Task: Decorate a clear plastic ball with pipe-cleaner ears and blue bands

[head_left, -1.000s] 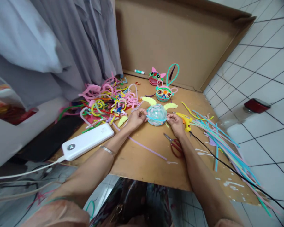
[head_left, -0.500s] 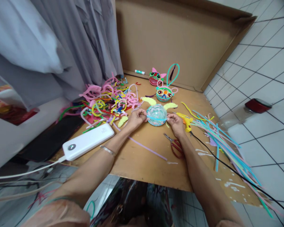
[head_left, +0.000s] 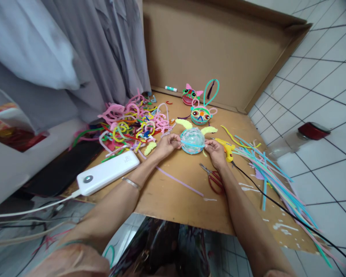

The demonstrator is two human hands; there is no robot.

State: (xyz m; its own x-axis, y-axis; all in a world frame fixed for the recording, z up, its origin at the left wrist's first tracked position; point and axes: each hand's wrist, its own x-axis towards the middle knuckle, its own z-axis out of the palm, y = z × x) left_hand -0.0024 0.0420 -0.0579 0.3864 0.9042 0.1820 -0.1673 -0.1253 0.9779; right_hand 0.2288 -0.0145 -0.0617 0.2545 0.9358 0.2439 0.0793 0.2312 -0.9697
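Note:
A short blue pipe cleaner (head_left: 192, 145) stretches across the front of a clear, rounded bowl-like piece (head_left: 193, 134) that has blue and pink fuzzy edging. My left hand (head_left: 170, 144) pinches the strip's left end, and my right hand (head_left: 215, 150) pinches its right end. Both hands are closed, close to the sides of the rounded piece. Two fluffy yellow strips lie behind it, one at the left (head_left: 184, 123) and one at the right (head_left: 209, 130). Red-handled scissors (head_left: 215, 181) rest beside my right forearm.
A yellow glue gun (head_left: 226, 148) with a black cord lies right of my hand. Pipe cleaners are bundled (head_left: 279, 181) farther right and heaped (head_left: 135, 123) at the left. A white power bank (head_left: 108, 173) sits at the table's left. Decorated faces (head_left: 201, 114) stand behind, before a cardboard wall (head_left: 216, 54).
Almost nothing differs. Both hands and the blue pipe cleaner appear slightly farther right, along with a small shift of the whole view.

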